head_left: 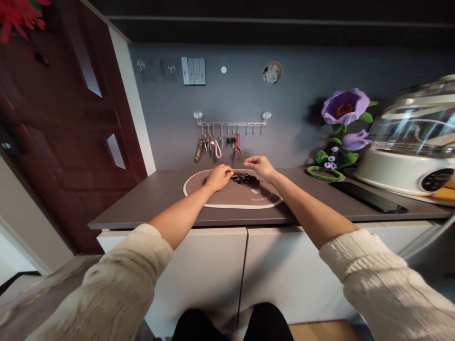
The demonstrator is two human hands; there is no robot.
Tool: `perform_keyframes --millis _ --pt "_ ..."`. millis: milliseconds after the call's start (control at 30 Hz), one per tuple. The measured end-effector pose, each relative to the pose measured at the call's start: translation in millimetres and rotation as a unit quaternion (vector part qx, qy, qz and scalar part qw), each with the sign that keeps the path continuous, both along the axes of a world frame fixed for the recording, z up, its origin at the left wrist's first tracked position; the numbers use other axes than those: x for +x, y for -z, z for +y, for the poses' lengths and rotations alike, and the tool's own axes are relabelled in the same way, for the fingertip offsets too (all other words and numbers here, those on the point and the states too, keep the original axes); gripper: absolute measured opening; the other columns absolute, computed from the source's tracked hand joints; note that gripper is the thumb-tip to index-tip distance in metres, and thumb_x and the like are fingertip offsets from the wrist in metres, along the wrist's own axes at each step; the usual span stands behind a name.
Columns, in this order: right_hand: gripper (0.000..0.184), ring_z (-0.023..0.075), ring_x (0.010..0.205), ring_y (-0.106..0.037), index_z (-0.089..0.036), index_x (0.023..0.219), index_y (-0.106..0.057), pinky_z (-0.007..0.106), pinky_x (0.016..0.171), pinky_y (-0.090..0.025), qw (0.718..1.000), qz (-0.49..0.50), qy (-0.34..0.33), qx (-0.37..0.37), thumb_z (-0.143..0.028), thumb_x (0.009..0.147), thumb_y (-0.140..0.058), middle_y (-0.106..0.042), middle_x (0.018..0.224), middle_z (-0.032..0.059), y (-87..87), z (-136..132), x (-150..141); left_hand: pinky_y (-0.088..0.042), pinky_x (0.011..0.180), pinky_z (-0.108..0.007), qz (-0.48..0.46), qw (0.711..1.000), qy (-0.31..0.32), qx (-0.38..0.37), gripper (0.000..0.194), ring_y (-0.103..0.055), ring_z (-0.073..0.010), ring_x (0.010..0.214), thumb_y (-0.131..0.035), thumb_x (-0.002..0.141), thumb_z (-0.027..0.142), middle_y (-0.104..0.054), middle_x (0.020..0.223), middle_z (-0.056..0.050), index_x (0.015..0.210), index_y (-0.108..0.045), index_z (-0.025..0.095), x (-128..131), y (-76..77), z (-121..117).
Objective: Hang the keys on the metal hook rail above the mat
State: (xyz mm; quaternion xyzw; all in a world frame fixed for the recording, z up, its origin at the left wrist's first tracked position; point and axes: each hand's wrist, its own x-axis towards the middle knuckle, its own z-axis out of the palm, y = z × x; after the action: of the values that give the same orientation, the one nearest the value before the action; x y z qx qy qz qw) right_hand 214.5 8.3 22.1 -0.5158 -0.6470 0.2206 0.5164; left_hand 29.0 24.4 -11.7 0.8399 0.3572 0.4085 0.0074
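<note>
A dark bunch of keys (246, 179) lies on an oval brown mat (227, 196) with a pale rim. At the left end of the bunch, my left hand (219, 177) rests low over the mat, fingers curled together; what they pinch, if anything, is hidden. Just above and behind the bunch is my right hand (261, 167), its thumb and fingers drawn together and pointing left. Anything between those fingertips is too small to make out. On the wall behind, a hook rail (232, 124) carries several keys, a pink strap (218, 149) and a red key holder (238, 144).
The mat sits on a grey-brown counter (142, 199) above white cabinet doors (202, 265). To the right are a black phone (369, 196), purple crocheted flowers (344, 109) and a white appliance with a clear cover (394, 166). A dark red door (67, 118) stands left.
</note>
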Motion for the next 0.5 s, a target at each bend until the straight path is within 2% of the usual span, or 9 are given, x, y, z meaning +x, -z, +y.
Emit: perform_keyframes --millis 167,333,500 --pt "0.02 0.0119 0.067 -0.058 -0.013 0.084 -0.066 0.025 0.069 -0.044 0.993 -0.104 0.051 -0.009 -0.029 0.074 -0.058 -0.067 0.077 0.0045 14.5 -10.2 8.5 -0.04 0.069 -0.026 0.025 1.0 0.011 0.011 0.017 -0.052 -0.0132 0.071 -0.048 0.08 0.024 -0.059 0.078 -0.003 0.081 -0.064 0.017 0.4 -0.3 -1.7" --pt "0.024 0.014 0.071 -0.059 -0.016 0.084 -0.068 0.023 0.067 -0.042 0.958 -0.265 0.104 -0.027 -0.033 0.077 -0.053 -0.068 0.078 0.0051 12.1 -15.7 8.4 -0.04 0.068 -0.025 0.038 0.999 0.014 0.007 0.018 -0.052 -0.0133 0.072 -0.048 0.08 0.024 -0.059 0.079 -0.003 0.083 -0.064 0.018 1.0 -0.5 -3.3" --pt "0.022 0.0143 0.075 -0.059 -0.018 0.086 -0.068 0.021 0.068 -0.041 0.935 -0.339 0.099 -0.033 -0.029 0.076 -0.053 -0.068 0.084 0.0053 11.1 -12.8 4.6 -0.04 0.067 -0.025 0.047 0.999 0.014 0.008 0.018 -0.052 -0.0132 0.07 -0.048 0.08 0.024 -0.059 0.079 -0.003 0.082 -0.064 0.018 1.0 -0.4 -3.7"
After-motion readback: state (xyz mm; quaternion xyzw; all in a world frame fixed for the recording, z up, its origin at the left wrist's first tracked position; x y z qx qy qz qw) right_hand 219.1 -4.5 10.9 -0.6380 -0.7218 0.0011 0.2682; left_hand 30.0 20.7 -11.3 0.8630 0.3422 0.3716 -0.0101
